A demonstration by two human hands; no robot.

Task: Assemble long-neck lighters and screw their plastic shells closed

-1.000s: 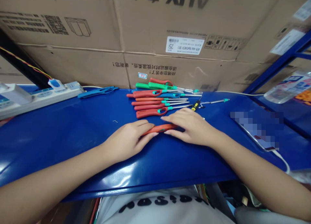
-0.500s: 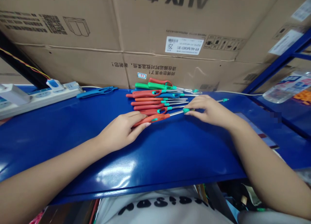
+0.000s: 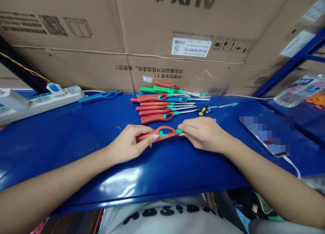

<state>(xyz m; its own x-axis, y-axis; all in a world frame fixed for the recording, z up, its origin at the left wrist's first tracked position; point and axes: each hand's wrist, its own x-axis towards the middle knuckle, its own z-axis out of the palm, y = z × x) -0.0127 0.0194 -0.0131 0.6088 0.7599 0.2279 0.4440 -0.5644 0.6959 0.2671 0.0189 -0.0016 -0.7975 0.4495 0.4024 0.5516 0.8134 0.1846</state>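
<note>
The long-nosed utility lighter (image 3: pixel 172 132) has shifted since the earlier frame: it sits closer to the person, well below the others, and the right hand (image 3: pixel 204 134) has come in from the far end to meet the left hand (image 3: pixel 128 142). The lighter lies crosswise over the blue metal bench (image 3: pixel 63 132), though I cannot tell if it touches the surface. The left hand is closed around the red grip's rear end, while the right hand's fingers (image 3: pixel 186 127) pinch narrowly at the teal collar (image 3: pixel 179 131), covering the metal nozzle.

From here, it looks light and stiff, with a molded plastic body that should not flex much. The smooth plastic may slide a little on the glossy bench, and the thin nozzle seems the most easily bent part. The surest hold looks to be around the grip, with the open loop giving the fingers something to hook.

Beyond the hands lies a row of red lighters (image 3: pixel 154 118), with green lighters (image 3: pixel 162 89) behind it and a yellow-and-black screwdriver (image 3: pixel 203 110) to the right. A power strip (image 3: pixel 38 103) and a blue-handled tool (image 3: pixel 100 96) sit to the left, a blurred phone (image 3: pixel 264 135) lies to the right, and a cardboard carton (image 3: pixel 190 30) stands behind.
</note>
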